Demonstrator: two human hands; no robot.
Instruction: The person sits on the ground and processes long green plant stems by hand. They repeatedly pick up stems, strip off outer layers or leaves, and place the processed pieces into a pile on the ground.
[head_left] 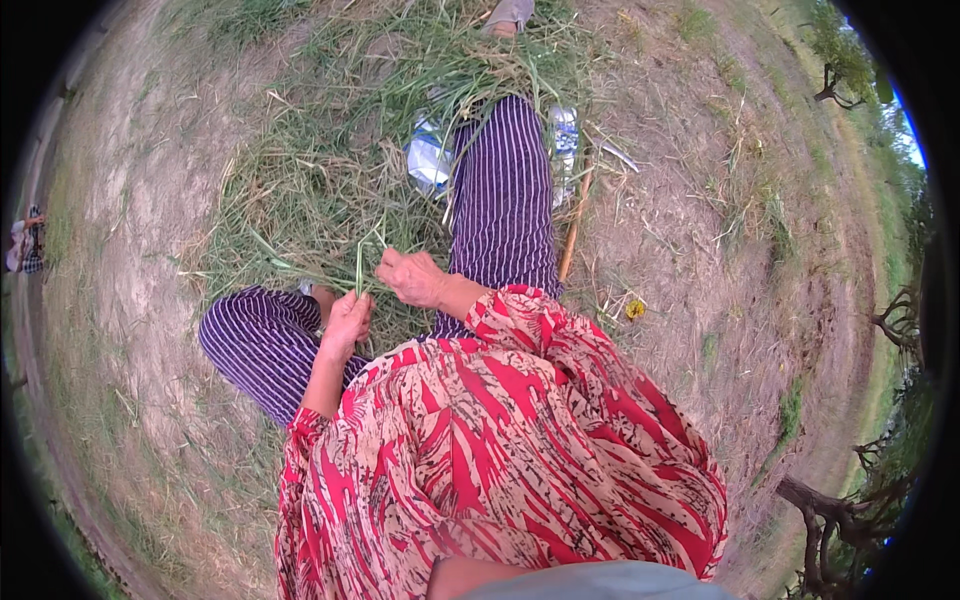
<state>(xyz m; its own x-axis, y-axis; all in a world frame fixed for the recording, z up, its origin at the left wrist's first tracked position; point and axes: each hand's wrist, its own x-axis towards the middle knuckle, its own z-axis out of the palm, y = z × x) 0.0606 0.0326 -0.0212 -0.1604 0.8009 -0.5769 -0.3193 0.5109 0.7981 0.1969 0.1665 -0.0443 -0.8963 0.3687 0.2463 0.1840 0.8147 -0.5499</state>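
Note:
My left hand (pixel 350 318) is closed around a few long green grass blades (pixel 360 268), which stick up out of the fist. Just right of it and slightly farther away, my right hand (pixel 412 278) has its fingers curled in a pinch. The blades bend over at the top toward these fingertips, which seem to grip their other end; the exact contact is too small to see. Both hands are above a heap of cut grass (pixel 300 195) between my legs, which wear striped trousers (pixel 503 190).
White-and-blue plastic packaging (pixel 430 158) lies beside my outstretched leg, with a similar piece (pixel 565 145) across it. Right of the leg rests a wooden stick (pixel 575 232), near a curved pale strip (pixel 619 156). A yellow flower (pixel 635 309) is on the dry ground. Branches edge the right.

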